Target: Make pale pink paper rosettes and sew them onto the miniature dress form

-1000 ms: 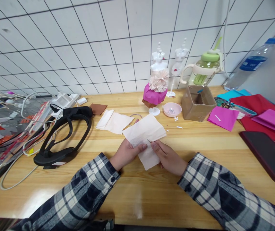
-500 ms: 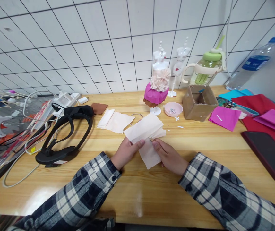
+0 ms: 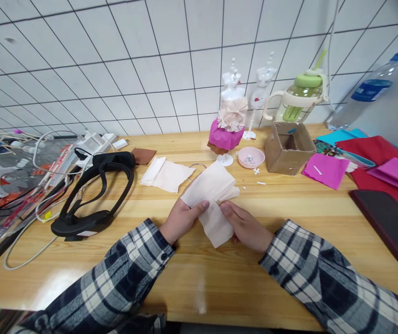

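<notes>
A pale cream piece of crepe paper [image 3: 211, 188] is held over the wooden table between both hands. My left hand [image 3: 182, 217] pinches its left side, thumb on top and the other fingers hidden underneath. At its right edge, near a fold, my right hand [image 3: 245, 226] grips the paper between thumb and fingers. A small thin dark thing shows at the right fingertips, too small to make out. Behind and to the left lies another cream paper piece [image 3: 171, 175], partly folded. A dress form [image 3: 231, 116] with a magenta skirt and cream ruffles stands beyond the hands.
Behind are a pink dish [image 3: 251, 158], a cardboard box [image 3: 289, 155], a second white form [image 3: 263, 86] and a green-lidded jug [image 3: 303, 97]. Coloured paper [image 3: 326, 170], a phone [image 3: 390, 225] and a bottle [image 3: 369, 93] are right. A black headset strap [image 3: 96, 225] and cables lie left.
The held paper has shifted and opened a little, its lower part now lying flatter and broader between the hands. Both hands keep their grip almost in place.
</notes>
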{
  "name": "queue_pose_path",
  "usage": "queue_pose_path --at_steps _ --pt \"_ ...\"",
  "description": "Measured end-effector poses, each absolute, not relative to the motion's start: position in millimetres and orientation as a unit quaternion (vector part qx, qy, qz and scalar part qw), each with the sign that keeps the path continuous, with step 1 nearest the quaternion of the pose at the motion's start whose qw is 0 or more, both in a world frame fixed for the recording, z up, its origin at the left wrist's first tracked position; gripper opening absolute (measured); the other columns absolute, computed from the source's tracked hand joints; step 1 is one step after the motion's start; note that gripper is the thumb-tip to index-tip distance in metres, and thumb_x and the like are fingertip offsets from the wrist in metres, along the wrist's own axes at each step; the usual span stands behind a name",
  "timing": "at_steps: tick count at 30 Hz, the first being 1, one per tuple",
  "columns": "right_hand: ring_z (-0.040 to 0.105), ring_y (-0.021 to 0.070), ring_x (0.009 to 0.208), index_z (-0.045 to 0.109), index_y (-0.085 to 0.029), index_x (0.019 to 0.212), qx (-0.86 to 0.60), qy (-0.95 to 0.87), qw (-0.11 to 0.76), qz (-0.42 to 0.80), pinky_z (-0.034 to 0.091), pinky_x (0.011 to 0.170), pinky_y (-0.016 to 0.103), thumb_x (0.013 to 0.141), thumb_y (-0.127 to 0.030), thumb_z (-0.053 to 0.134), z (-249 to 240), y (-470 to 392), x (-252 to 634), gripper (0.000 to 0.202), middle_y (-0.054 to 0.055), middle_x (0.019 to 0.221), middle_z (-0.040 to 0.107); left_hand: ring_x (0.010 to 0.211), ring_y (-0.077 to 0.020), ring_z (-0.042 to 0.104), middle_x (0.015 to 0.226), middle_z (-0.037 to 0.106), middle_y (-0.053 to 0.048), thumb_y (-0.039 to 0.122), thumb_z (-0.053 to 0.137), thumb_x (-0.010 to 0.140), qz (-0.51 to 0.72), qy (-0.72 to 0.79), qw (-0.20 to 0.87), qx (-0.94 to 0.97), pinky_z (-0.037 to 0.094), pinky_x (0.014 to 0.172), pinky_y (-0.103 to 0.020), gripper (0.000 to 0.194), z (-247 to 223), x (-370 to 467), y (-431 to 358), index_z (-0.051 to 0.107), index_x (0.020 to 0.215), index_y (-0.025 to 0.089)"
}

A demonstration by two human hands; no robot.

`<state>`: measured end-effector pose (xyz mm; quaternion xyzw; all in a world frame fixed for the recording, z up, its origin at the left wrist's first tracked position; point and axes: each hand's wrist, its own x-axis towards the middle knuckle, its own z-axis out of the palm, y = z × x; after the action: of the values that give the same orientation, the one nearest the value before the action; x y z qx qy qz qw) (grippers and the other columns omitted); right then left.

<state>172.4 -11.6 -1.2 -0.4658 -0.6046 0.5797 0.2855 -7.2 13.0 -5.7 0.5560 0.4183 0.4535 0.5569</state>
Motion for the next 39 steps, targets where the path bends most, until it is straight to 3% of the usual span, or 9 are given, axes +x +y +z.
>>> queue_pose_path --at_steps 26,32,39 --pt "0.048 0.0122 0.058 0.045 -0.022 0.083 -0.478 -0.609 0.27 0.573 0.041 0.055 0.026 0.092 -0.065 0.027 -4.4 -11.1 172.1 0.047 -0.004 0.064 0.047 0.13 -0.0269 0.046 0.142 0.049 -0.011 0.039 0.068 0.08 0.427 0.407 0.545 0.596 0.035 0.112 -0.042 0.082 -1.9 -7.2 13.9 0.028 0.148 0.02" --pt "0.048 0.0121 0.06 0.046 -0.022 0.085 -0.472 -0.616 0.277 0.567 0.041 0.056 0.026 0.092 -0.064 0.026 -6.6 -11.3 172.6 0.047 -0.004 0.067 0.048 0.13 -0.029 0.046 0.15 0.039 -0.011 0.035 0.072 0.077 0.414 0.393 0.592 0.569 0.038 0.109 -0.043 0.089 -2.1 -7.8 11.8 0.022 0.15 0.023" --pt "0.047 0.0127 0.059 0.046 -0.022 0.088 -0.479 -0.61 0.272 0.57 0.04 0.055 0.027 0.094 -0.06 0.026 -5.3 -11.2 172.1 0.043 -0.004 0.066 0.048 0.126 -0.0293 0.05 0.146 0.044 -0.012 0.033 0.071 0.078 0.391 0.384 0.625 0.556 0.04 0.107 -0.045 0.091 -1.7 -7.3 10.8 0.017 0.151 0.023"
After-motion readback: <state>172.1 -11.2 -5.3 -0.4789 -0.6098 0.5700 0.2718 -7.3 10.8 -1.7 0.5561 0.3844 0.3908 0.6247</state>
